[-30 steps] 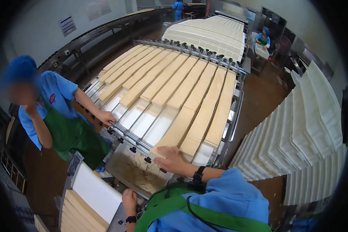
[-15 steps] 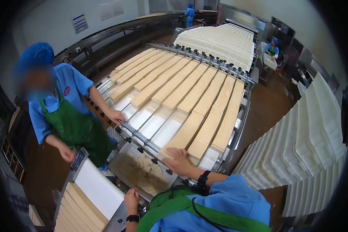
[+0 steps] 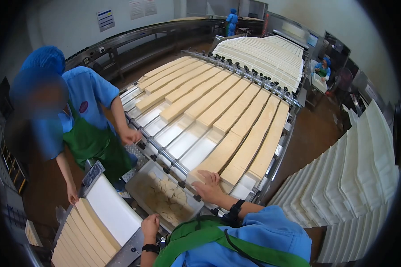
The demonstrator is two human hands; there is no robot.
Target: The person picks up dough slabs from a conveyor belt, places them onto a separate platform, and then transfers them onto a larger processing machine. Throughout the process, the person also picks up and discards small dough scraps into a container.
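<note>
My right hand [image 3: 209, 188] lies on the near end of a long pale-tan strip [image 3: 223, 151], fingers curled over it. That strip is one of several lying side by side in lanes on a white-bedded conveyor [image 3: 186, 143]. Lower down, my left hand [image 3: 150, 226] is curled closed beside the side table [image 3: 116, 214], with nothing visible in it. Several strips [image 3: 87, 227] lie together on that side table. Between it and the conveyor sits a plastic tub [image 3: 138, 196] holding broken pale pieces.
At the left stands a co-worker [image 3: 93, 124] in a green apron, one hand on the side-table strips, the other by the conveyor's rail [image 3: 158, 149]. White stacked trays [image 3: 338, 178] rise at the right. Two people [image 3: 231, 22] [image 3: 323, 70] are farther back.
The co-worker's lower hand has come down onto the strips on the side table. Their other hand has come off the rail. My hands stay in about the same places, while the view has shifted slightly.
</note>
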